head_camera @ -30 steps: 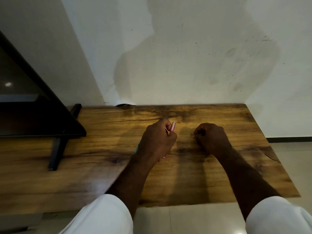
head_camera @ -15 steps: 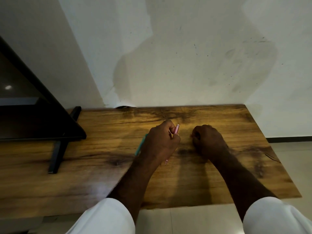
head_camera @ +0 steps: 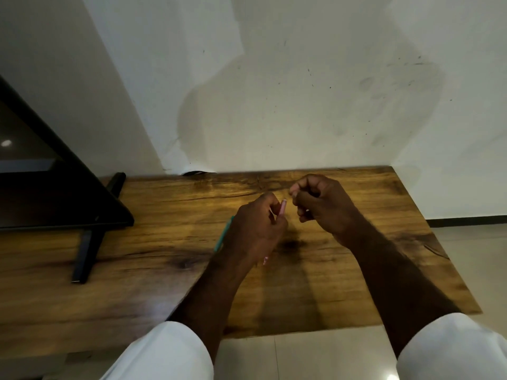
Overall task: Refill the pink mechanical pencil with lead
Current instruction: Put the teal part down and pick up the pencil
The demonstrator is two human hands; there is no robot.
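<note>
Your right hand (head_camera: 321,204) has risen from the counter (head_camera: 164,215) toward the top end of the pink mechanical pencil (head_camera: 282,208), gripped tilted in your left hand (head_camera: 255,231); the right fingertips pinch together, any lead too fine to see; feeding it in seems still ahead.

i see a pink mechanical pencil (head_camera: 282,208), a teal pen-like stick (head_camera: 223,237), white sleeves (head_camera: 170,352), a brown dark-streaked wood-grain worktop (head_camera: 164,242) and a black screen stand (head_camera: 87,250).

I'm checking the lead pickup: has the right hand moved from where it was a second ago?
Yes. The right hand has come nearer the back edge of the table and leftward, toward the pink pencil held in the left hand.
</note>
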